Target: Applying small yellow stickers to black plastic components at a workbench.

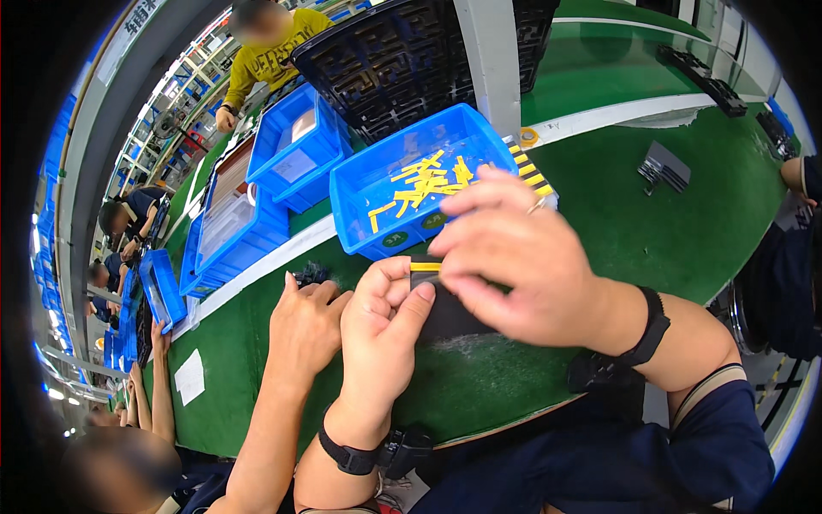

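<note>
My left hand (381, 330) pinches a dark flat piece (454, 317) between thumb and fingers, above the green table. A narrow yellow strip (424, 266) lies along the piece's upper edge. The thumb and index finger of my right hand (522, 265) close on the strip's right end and hide it; the other fingers are curled loosely above. Just beyond both hands, a blue bin (360, 218) contains several loose yellow strips (425, 182).
A co-worker's hand (304, 330) rests close beside my left hand, near a small dark bundle (312, 274). More blue bins (295, 146) stand at the back left. A grey post (488, 60) rises behind the strip bin. Grey plates (666, 167) lie at the right.
</note>
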Demonstrator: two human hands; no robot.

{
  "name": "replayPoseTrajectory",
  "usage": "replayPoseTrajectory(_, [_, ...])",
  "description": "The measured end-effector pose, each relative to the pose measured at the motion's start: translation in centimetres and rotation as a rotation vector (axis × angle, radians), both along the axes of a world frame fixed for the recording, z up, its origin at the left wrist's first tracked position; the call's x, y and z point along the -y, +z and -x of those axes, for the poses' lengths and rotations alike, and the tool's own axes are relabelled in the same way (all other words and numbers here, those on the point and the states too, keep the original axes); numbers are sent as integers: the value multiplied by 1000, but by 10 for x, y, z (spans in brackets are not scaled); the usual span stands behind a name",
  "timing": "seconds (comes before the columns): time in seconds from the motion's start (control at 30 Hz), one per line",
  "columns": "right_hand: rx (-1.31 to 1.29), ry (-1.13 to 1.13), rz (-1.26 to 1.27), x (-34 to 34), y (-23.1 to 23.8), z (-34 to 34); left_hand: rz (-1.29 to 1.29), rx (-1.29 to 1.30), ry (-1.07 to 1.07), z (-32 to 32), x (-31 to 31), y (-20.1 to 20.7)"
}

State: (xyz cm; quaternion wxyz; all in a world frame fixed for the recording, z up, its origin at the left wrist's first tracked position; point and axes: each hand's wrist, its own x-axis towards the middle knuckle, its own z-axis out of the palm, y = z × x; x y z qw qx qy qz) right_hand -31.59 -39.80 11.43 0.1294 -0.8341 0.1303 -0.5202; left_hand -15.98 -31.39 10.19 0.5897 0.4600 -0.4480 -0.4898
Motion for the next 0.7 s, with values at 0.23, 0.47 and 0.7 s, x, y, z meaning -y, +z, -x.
replayPoseTrajectory(0.23, [-56,-28,-44,-5,-4,-1,70,4,78,4,0,-1])
replayPoseTrajectory(0.47, [-13,179,-187,2,-8,-3,198,530,155,12,-4,3])
replayPoseTrajectory(0.7, [29,-28,-344,-3,1,2,104,51,0,4,0,3])
